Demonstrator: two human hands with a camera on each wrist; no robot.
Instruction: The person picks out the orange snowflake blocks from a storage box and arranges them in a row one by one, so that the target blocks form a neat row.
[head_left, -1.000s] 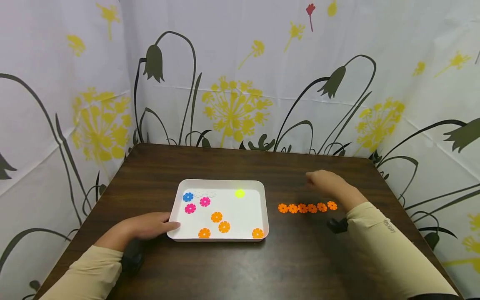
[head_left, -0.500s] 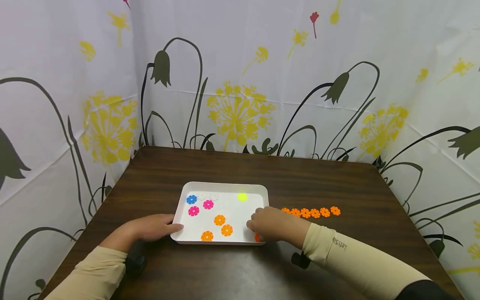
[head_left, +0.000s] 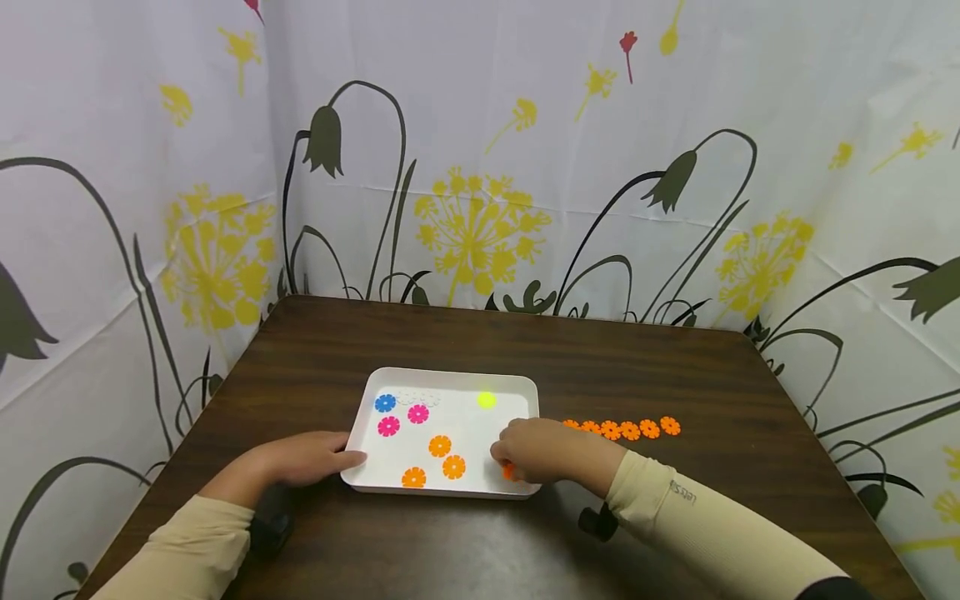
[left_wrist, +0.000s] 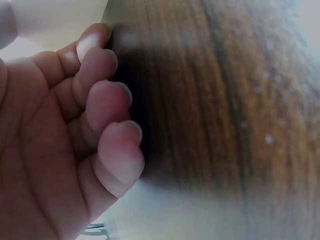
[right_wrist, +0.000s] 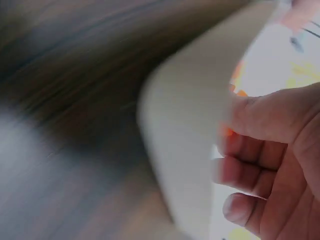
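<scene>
A shallow white tray (head_left: 480, 429) sits on the table. My left hand (head_left: 307, 458) holds its left side, thumb over the rim and fingers outside; in the left wrist view the fingers (left_wrist: 120, 150) are curled beside the wood. Over the tray's right end, my right hand (head_left: 551, 450) pinches an orange notched plastic disc (head_left: 509, 472), mostly hidden by the fingers. Orange also shows at the thumb and fingertip of the right hand (right_wrist: 275, 145) in the right wrist view. Several other orange discs (head_left: 453, 467), two pink discs (head_left: 388, 427) and a blue disc (head_left: 386, 403) lie in the tray.
A yellow disc (head_left: 487, 400) and some clear pieces (head_left: 416, 400) lie along the tray's far side. Right of the tray, a row of orange discs (head_left: 630, 430) runs across the brown table (head_left: 600, 358), partly behind the right hand. A flower-printed curtain (head_left: 465, 125) surrounds the table.
My right hand has come from beyond the disc row, left and down into the tray, and has taken hold of the orange disc at its near right corner. My left hand stays on the tray.
</scene>
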